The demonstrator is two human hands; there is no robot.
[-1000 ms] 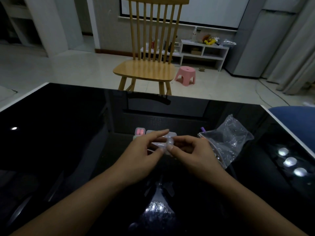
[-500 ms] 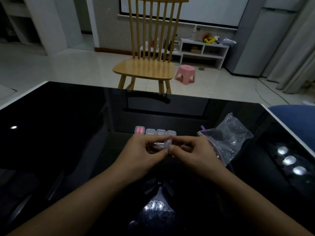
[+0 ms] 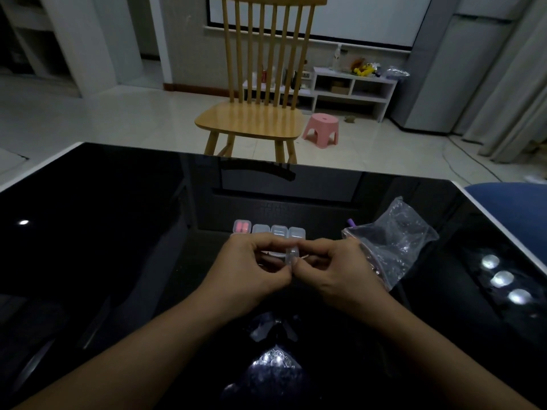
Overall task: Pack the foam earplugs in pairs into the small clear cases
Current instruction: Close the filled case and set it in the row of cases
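Lowered slightly, both hands pinch 1 small translucent case, fingers curled.

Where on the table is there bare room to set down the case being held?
Bare black table lies left of the left hand and beyond the row of cases. Crowded: between the right hand and the plastic bag.

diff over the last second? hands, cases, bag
Left hand curled in: its fingers, stretched across the row of cases a second ago, now pinch the small clear case together with the right hand. That hid part of the row; all four cases show now. Unchanged: row's place, pink earplugs in the leftmost case, plastic bag at right.
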